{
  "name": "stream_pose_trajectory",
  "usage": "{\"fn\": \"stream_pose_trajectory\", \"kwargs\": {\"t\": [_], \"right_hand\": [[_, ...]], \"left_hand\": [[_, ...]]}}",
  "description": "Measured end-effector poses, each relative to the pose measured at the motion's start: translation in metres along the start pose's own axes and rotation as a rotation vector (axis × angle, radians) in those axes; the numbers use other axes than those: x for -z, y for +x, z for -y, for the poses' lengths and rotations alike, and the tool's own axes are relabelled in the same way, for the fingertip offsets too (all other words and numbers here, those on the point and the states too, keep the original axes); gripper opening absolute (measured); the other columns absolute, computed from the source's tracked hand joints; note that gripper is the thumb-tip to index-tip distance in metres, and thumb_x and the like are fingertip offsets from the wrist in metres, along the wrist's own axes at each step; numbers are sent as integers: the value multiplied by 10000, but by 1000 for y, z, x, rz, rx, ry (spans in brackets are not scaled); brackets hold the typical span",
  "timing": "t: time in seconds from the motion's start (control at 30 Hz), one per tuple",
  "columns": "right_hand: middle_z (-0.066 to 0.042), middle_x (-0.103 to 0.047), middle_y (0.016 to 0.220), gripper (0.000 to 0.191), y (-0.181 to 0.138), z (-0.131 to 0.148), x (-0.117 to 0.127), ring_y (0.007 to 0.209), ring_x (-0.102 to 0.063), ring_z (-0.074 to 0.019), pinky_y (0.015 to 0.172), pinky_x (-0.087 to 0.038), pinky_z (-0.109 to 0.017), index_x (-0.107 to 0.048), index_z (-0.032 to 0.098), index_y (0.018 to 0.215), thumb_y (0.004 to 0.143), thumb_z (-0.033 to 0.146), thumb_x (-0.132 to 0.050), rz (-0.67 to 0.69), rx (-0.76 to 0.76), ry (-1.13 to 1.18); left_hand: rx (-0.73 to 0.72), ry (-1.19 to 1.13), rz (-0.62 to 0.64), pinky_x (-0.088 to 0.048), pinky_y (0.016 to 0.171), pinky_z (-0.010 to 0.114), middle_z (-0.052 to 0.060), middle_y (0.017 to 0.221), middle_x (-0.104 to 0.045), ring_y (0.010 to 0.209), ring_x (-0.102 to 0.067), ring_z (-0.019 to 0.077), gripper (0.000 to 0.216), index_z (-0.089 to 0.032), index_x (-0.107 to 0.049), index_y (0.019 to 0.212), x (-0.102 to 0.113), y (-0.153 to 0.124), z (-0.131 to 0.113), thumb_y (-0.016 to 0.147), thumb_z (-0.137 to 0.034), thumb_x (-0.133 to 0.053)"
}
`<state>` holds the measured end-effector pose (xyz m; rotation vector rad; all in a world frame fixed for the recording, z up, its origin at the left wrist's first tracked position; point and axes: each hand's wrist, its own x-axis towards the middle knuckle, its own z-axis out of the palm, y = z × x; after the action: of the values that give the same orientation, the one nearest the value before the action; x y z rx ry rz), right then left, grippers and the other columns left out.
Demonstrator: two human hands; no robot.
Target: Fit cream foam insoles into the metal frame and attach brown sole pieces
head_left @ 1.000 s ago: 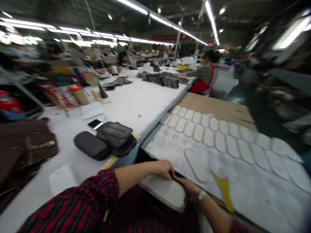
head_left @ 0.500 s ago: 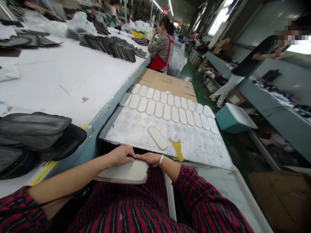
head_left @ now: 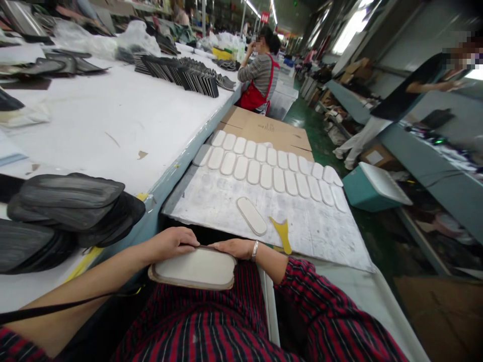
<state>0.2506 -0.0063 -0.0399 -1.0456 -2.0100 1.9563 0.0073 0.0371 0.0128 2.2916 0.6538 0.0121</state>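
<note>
A flat cream pad with a brown rim point(head_left: 196, 269) lies on my lap. My left hand point(head_left: 171, 243) curls its fingers over the pad's far edge at the left. My right hand point(head_left: 234, 247), with a bracelet at the wrist, presses its fingers on the same edge at the right. Both hands grip the pad. Just beyond them a single white oval piece point(head_left: 251, 215) and a yellow scraper point(head_left: 283, 234) lie on a stained white board point(head_left: 211, 201). Rows of several more white oval pieces point(head_left: 271, 171) line the board's far side.
A stack of dark grey pieces point(head_left: 71, 208) sits on the white table point(head_left: 113, 120) at my left. Rows of black pieces point(head_left: 181, 75) stand further along. A person in a red apron point(head_left: 260, 75) sits ahead. A teal bin point(head_left: 368, 187) stands on the floor right.
The view swung right from the long table to the board and aisle, then steadied. Both hands stayed on the pad's far edge, spreading slightly apart.
</note>
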Motion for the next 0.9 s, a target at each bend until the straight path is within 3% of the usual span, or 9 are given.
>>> {"fn": "stream_pose_trajectory", "kwargs": {"t": [0.1, 0.2, 0.37, 0.47, 0.57, 0.73, 0.9], "right_hand": [[-62, -410, 1366, 524, 5, 2, 2, 1260, -364, -139, 1070, -224, -251, -405, 151, 1333, 931, 471, -303, 34, -21, -107], [-34, -415, 1366, 516, 9, 4, 4, 1260, -362, -133, 1068, -219, -246, -401, 184, 1337, 934, 482, -280, 44, -59, -102], [-14, -472, 1322, 486, 16, 7, 1, 1214, -421, -166, 1022, -301, -271, -473, 233, 1289, 915, 515, -345, 6, -175, 88], [-23, -550, 1234, 483, 18, 9, -1, 1109, -514, -166, 941, -389, -288, -480, 238, 1285, 943, 501, -264, 8, -252, 283], [-33, -551, 1228, 523, 9, 10, 2, 1099, -520, -148, 934, -392, -274, -497, 217, 1269, 953, 493, -185, -43, -198, 428], [-49, -607, 1125, 479, -28, 10, 13, 1010, -561, -172, 884, -413, -259, -550, 190, 1201, 779, 402, -628, -147, -37, 6], [-25, -655, 906, 250, -46, 16, 12, 812, -588, -138, 730, -429, -213, -660, 165, 995, 812, 323, -601, -294, -8, -345]], "left_hand": [[44, -72, -55, -413, 835, 218, 32, 972, -663, 912, -585, 150, 257, -206, -675, 977, -2, -6, 6, 832, -331, -503], [79, -190, -3, -413, 874, 235, 24, 1038, -664, 961, -583, 161, 286, -202, -650, 1034, 1, -8, 11, 802, -319, -531], [134, -350, 62, -395, 922, 266, 17, 1117, -646, 1027, -565, 187, 339, -201, -631, 1083, 7, -10, 21, 777, -307, -530], [148, -387, 70, -402, 902, 248, 10, 1098, -651, 1017, -568, 184, 347, -201, -622, 1090, 9, -9, 22, 775, -305, -519], [161, -321, 58, -400, 903, 256, 8, 1098, -647, 1020, -562, 185, 339, -218, -618, 1085, 10, -3, 16, 786, -330, -503], [69, -57, -43, -384, 922, 298, 44, 1099, -634, 1015, -552, 206, 366, -208, -616, 1082, 2, 21, -7, 772, -390, -543], [6, 6, 85, -420, 776, 253, 38, 962, -652, 883, -582, 195, 359, -214, -638, 1057, -8, 53, -24, 731, -354, -590]]}}
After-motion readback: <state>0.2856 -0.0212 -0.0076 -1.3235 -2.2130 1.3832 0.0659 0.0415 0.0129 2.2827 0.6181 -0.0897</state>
